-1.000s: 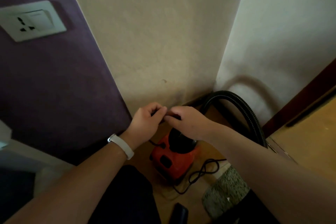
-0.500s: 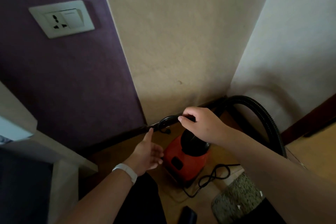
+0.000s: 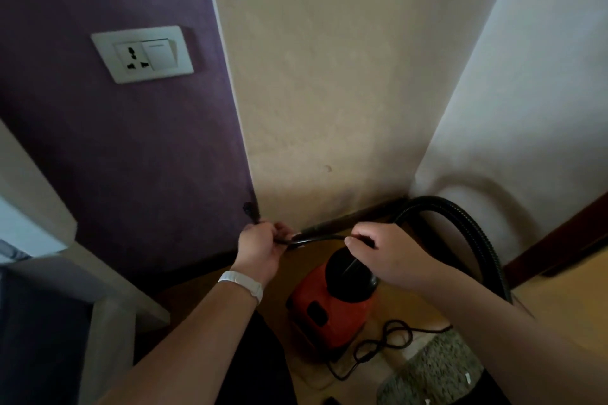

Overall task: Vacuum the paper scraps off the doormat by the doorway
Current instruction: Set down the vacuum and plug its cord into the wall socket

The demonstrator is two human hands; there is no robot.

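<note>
Both hands hold the black cord (image 3: 316, 238) taut: left hand (image 3: 260, 248) fingers closed on it, right hand (image 3: 386, 255) fingers pinching it. The red vacuum (image 3: 329, 309) stands on the floor below them. The doormat (image 3: 434, 371) with paper scraps (image 3: 468, 378) lies near right.

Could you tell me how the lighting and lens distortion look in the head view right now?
Head view: dim overall, brightest on the white wall at right; the hose casts a soft arched shadow on it. Wide-angle bending bows the wall edges and tilts the socket plate. The floor around the red vacuum is murky; both hands, left and right, look slightly soft.
</note>
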